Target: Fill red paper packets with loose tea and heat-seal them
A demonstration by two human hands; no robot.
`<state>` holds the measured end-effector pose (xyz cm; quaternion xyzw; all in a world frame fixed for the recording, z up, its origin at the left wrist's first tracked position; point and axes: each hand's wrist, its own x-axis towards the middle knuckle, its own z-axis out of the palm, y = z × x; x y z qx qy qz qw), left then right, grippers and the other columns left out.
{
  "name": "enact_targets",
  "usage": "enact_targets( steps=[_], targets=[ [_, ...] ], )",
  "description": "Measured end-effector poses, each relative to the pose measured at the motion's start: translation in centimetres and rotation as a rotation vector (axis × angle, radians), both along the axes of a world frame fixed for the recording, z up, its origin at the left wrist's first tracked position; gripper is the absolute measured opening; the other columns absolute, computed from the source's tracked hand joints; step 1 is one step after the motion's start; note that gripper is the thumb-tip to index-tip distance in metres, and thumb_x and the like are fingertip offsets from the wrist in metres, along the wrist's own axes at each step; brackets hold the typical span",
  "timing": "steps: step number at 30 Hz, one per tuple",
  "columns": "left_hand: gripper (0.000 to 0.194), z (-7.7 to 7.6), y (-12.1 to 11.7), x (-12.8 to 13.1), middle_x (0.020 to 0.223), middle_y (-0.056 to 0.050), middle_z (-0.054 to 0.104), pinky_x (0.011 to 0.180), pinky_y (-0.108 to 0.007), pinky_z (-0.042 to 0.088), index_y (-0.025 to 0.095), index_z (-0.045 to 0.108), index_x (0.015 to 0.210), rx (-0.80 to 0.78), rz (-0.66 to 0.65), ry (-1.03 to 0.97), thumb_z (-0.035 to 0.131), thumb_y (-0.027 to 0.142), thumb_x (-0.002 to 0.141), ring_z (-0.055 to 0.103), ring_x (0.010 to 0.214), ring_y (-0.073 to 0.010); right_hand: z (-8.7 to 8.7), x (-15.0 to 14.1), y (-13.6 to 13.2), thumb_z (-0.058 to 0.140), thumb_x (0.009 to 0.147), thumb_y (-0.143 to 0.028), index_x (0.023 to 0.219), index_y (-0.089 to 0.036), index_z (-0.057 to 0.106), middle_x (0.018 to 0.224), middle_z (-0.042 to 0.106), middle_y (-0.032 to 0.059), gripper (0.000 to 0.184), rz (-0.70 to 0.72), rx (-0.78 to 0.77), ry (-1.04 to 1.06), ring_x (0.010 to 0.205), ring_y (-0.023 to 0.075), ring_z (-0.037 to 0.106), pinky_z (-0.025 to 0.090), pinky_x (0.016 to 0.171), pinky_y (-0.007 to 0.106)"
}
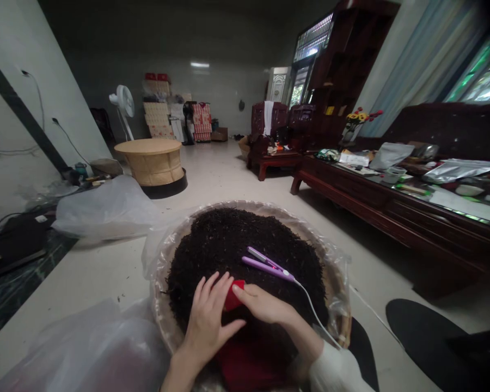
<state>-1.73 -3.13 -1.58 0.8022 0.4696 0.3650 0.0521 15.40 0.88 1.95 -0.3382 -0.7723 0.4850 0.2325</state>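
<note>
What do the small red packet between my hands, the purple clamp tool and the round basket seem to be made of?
Red packet: perhaps foil or plastic, plain red; too blurred to be sure.
Purple clamp tool: likely smooth plastic, by its even, moulded-looking body; its grey inner plate could be metal.
Round basket: probably bamboo, by its tan rim, under glossy, crinkled plastic film.

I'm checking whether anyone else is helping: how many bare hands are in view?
2: the left hand, at the left edge of the red packet, and the right hand, thumb on that packet.
</note>
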Motion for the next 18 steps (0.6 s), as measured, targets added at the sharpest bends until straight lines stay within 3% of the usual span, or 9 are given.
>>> enact_targets(
  steps=[3,6,8,11,15,18],
  targets=[
    [0.053,-2.1,0.3,0.5,0.127,-0.013,0.061,0.107,-0.054,0.032,0.018,0.047,0.132,0.128,0.091,0.019,0.057,0.018,0.080,0.053,0.121,-0.0285,-0.3,-0.5,0.5,0.019,0.093,-0.061,0.070,-0.017,0.054,0.070,0.059,0.0022,0.060,0.020,-0.038,-0.006,0.066,0.0146,0.051,0.049,0.072,0.031],
    [0.055,-3.8,0.9,0.3,0.124,-0.014,0.063,0.105,-0.050,0.038,0.018,0.045,0.132,0.115,0.102,-0.029,0.058,0.020,0.078,0.058,0.115,-0.0272,-0.5,-0.9,0.8,0.019,0.093,-0.060,0.066,-0.017,0.056,0.070,0.062,0.0035,0.063,0.036,0.066,-0.076,0.065,0.0157,0.054,0.049,0.071,0.032],
    [0.059,-4.4,1.2,-0.1,0.124,-0.014,0.063,0.103,-0.048,0.040,0.019,0.045,0.132,0.091,0.115,-0.059,0.060,0.021,0.075,0.060,0.113,-0.0275,-0.6,-1.0,1.0,0.021,0.094,-0.060,0.074,-0.019,0.063,0.078,0.067,0.0041,0.061,0.038,0.130,-0.085,0.071,0.0178,0.059,0.050,0.074,0.033],
    [0.059,-4.7,1.3,-0.7,0.122,-0.012,0.064,0.101,-0.047,0.043,0.020,0.048,0.130,0.100,0.163,-0.090,0.061,0.019,0.072,0.062,0.110,-0.0272,-0.2,-1.2,1.4,0.023,0.092,-0.063,0.088,-0.022,0.067,0.092,0.070,0.0042,0.060,0.073,0.128,-0.070,0.083,0.0204,0.063,0.050,0.081,0.038],
    [0.056,-4.6,1.2,-1.6,0.121,-0.011,0.065,0.096,-0.043,0.048,0.020,0.054,0.125,0.022,0.248,-0.199,0.063,0.017,0.070,0.062,0.109,-0.0270,0.6,-1.6,2.2,0.021,0.089,-0.069,0.094,-0.016,0.068,0.095,0.071,0.0076,0.071,0.149,-0.052,0.069,0.090,0.0216,0.065,0.049,0.089,0.040],
    [0.053,-4.5,1.0,-2.2,0.120,-0.009,0.066,0.095,-0.041,0.049,0.022,0.057,0.122,-0.134,0.346,-0.352,0.066,0.021,0.069,0.064,0.106,-0.0259,0.0,-1.5,3.0,0.017,0.093,-0.062,0.109,-0.014,0.064,0.092,0.071,0.0102,0.069,-0.042,-0.106,0.221,0.091,0.0215,0.066,0.051,0.084,0.040]
  ],
)
